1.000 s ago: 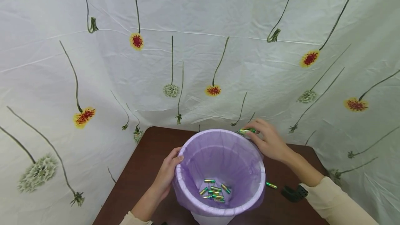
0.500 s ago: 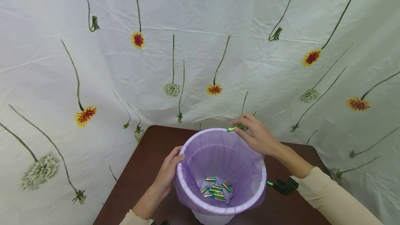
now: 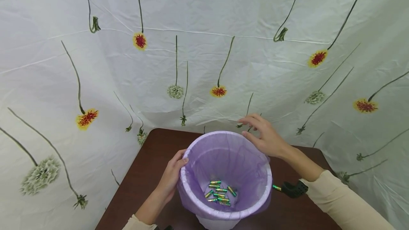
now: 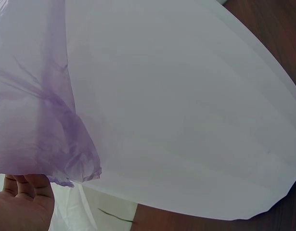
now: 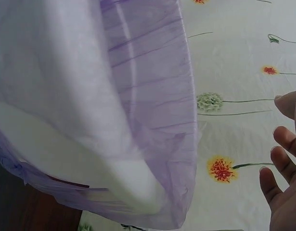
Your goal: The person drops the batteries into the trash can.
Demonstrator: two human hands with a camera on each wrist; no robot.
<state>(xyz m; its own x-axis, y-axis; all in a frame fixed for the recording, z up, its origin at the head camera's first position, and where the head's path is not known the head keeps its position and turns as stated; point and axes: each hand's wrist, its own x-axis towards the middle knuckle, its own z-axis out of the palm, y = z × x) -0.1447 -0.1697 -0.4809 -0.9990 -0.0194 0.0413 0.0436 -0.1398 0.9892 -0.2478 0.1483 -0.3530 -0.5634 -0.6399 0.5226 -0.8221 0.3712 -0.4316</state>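
A white bin (image 3: 217, 223) stands on the table, lined with a thin purple bag (image 3: 236, 155) that is folded over its rim. Several green and gold batteries (image 3: 231, 191) lie loose on its floor. At the bin's left side my left hand (image 3: 170, 175) grips the rim, thumb over the edge and fingers outside; the left wrist view shows those fingers (image 4: 39, 185) under the bag's hem. My right hand (image 3: 265, 136) hovers by the far right rim, holding nothing. Its fingers (image 5: 280, 161) are spread and slightly bent in the right wrist view.
One more battery (image 3: 277, 187) lies on the dark brown table (image 3: 140, 173), right of the bin, partly hidden by a black wrist device (image 3: 294, 190). A white cloth (image 3: 204, 66) printed with flowers hangs around the table's back and sides.
My right hand moved left to the bin's far rim with a battery, then let it go. Another battery now lies among those at the bottom. The left hand kept its grip.
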